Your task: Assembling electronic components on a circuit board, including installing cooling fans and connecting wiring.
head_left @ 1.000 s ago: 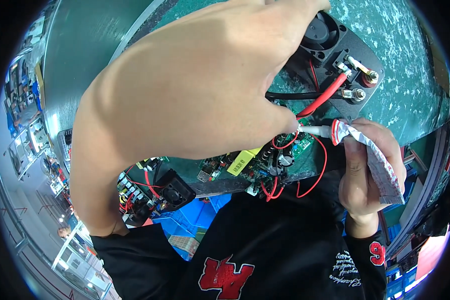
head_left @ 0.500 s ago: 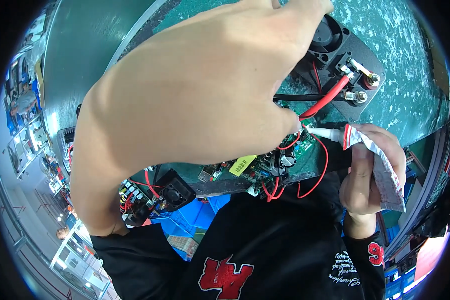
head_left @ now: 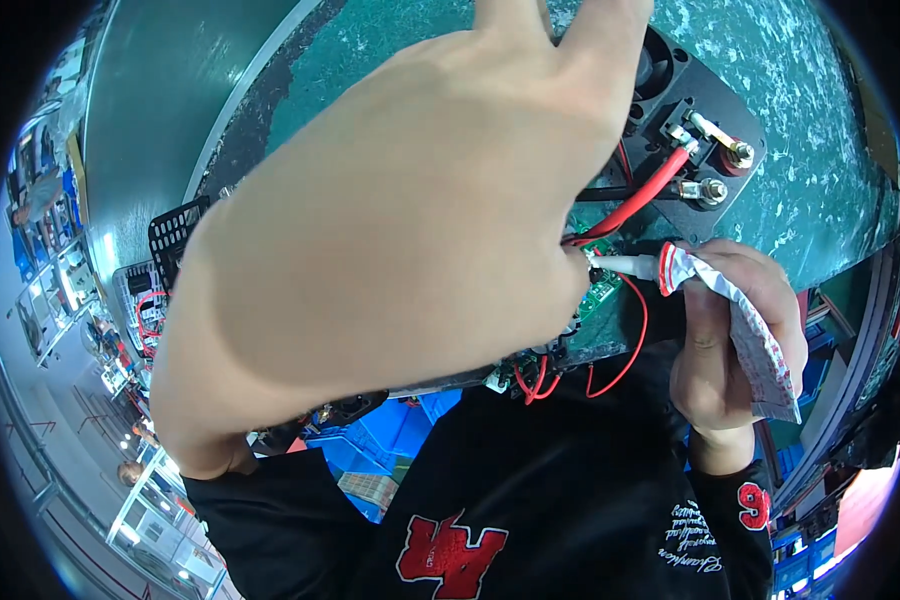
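My right hand (head_left: 715, 350) is wrapped round a flattened white squeeze tube (head_left: 765, 350) with red bands near its neck. Its pale nozzle (head_left: 625, 265) points left at a green circuit board (head_left: 598, 297), its tip beside the thumb side of my left hand. Close to the camera, my left hand (head_left: 470, 170) reaches across the board, its visible fingers stretched upward and apart. Their tips lie past the upper edge, and the hand covers most of the board. A thick red cable (head_left: 645, 195) runs from the board to a black terminal plate (head_left: 735, 125) with metal bolts.
A black fan (head_left: 655, 65) sits at the plate's upper left. Thin red wires (head_left: 642, 330) loop over the front edge of the worn green bench (head_left: 820, 180). Blue bins (head_left: 370, 445) stand below. More electronic parts (head_left: 140, 300) lie at the left.
My left hand has shifted slightly down and covers more of the board, including its yellow label. My right hand and the tube have moved slightly left. The terminal plate appears slightly lower.
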{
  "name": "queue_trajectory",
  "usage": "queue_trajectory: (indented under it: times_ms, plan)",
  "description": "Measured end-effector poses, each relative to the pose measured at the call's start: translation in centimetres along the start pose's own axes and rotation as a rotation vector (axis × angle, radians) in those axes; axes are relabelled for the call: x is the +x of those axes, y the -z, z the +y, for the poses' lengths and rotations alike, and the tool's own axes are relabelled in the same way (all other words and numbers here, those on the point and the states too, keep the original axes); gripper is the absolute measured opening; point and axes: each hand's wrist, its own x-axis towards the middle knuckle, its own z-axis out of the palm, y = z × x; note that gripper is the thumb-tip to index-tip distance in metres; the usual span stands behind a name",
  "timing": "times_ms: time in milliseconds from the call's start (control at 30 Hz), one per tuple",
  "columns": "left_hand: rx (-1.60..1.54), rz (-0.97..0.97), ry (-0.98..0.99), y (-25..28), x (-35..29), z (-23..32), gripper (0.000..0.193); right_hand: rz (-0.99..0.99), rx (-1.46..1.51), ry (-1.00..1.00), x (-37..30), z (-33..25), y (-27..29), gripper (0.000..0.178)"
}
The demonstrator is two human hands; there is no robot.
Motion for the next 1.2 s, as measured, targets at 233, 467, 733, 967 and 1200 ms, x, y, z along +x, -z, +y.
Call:
queue_trajectory:
  times_ms: [233, 467, 733, 967, 1200]
  plan:
    - [0.009, 0.001, -0.008, 0.0, -0.1, -0.1, 0.079, 0.035, -0.017, 0.045, -0.1, 0.2, 0.0, 0.017]
    - [0.009, 0.012, -0.018, -0.3, -0.5, -0.3, 0.079, 0.020, -0.030, 0.034, -0.3, 0.5, 0.0, 0.015]
    - [0.009, 0.018, -0.033, -0.5, -0.7, -0.5, 0.079, 0.052, -0.016, 0.033, -0.5, 0.7, -0.2, 0.014]
    - [0.005, 0.024, -0.043, -0.5, -0.9, -0.7, 0.079, 0.033, -0.047, 0.062, -0.5, 1.0, 0.1, 0.015]
    - [0.000, 0.029, -0.056, -0.5, -1.0, -1.0, 0.079, -0.021, -0.098, 0.085, -0.3, 0.9, 0.5, 0.015]
